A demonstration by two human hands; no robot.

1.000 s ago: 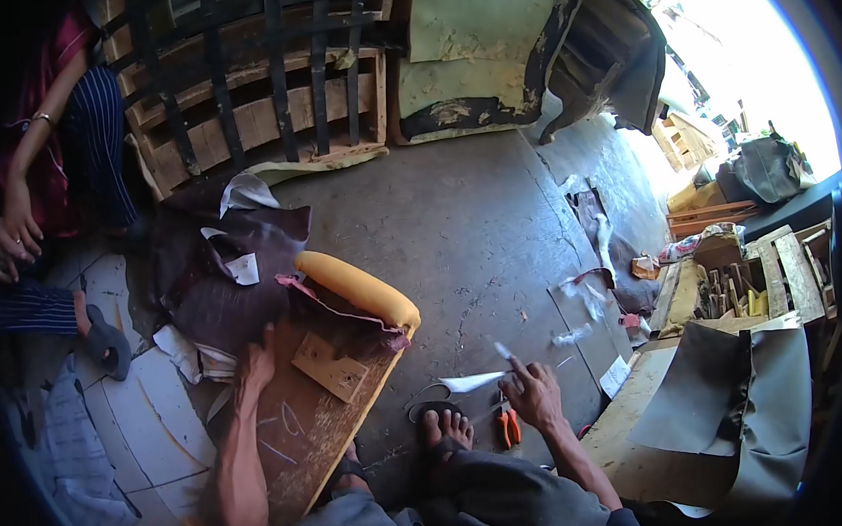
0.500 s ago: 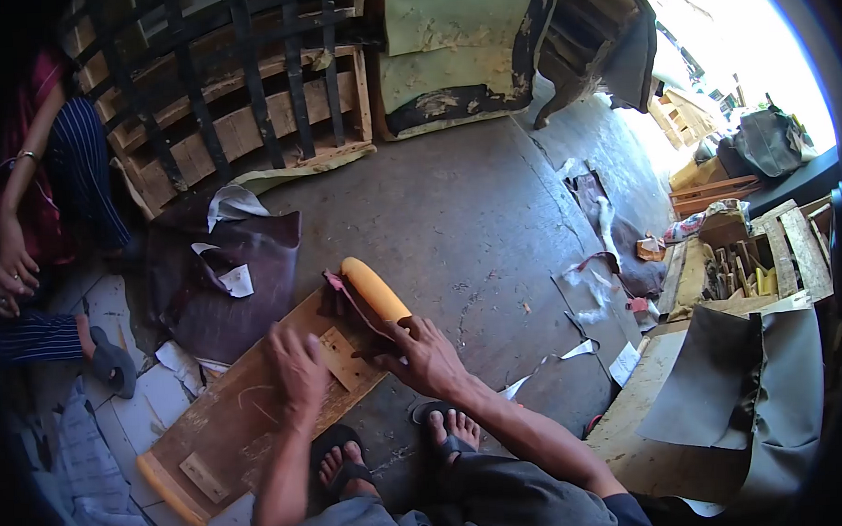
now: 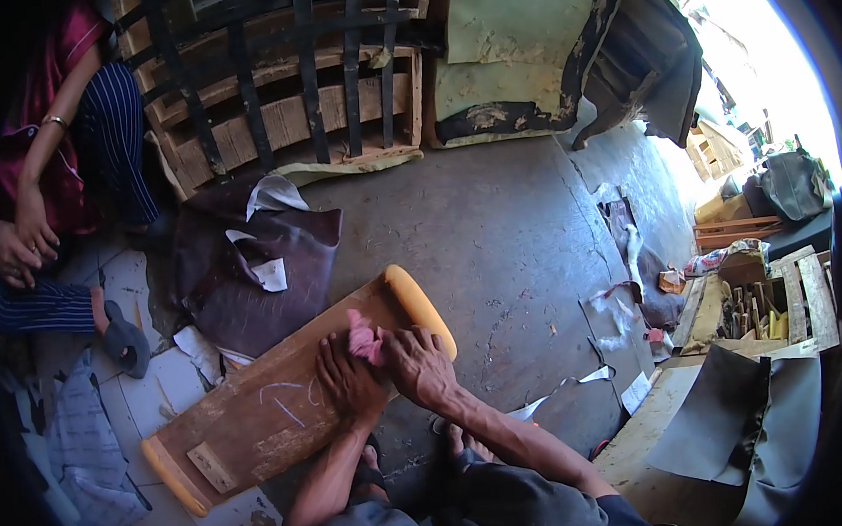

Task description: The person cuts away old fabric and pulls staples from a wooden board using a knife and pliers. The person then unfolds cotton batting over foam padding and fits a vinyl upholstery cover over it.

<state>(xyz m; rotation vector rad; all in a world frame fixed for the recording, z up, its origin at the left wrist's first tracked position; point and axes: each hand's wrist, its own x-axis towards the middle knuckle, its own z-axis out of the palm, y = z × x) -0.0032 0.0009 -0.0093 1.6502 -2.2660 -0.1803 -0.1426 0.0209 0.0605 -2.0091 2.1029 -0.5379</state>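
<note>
1. The floor is dark and smooth in the middle, with pale tiles to the left and scraps lying about on the right.
2. The frame, wooden and crossed by black straps, stands at the far side; a green panel is just beside it, its lower edge dark and torn.
3. A co-worker in striped trousers is at the far left, hands close together, well apart from the work.
4. The board lies slantwise before the camera wearer, over floor and tiles, with a yellow pad on its far end, another at its near end, and white lines drawn on its face.
5. The grey sheet is draped on the right, near a crate of wood bits.
6. The maroon sheet lies crumpled just beyond the board.
7. The left hand rests palm down on the board, its fingers stretched out and slightly spread.
8. The right hand is close beside it, fingers curled and pinching the cloth.
9. A small block sits on the board by the near pad.
10. The cloth, pink and bunched, is above the board's far half, between the hands.
</note>
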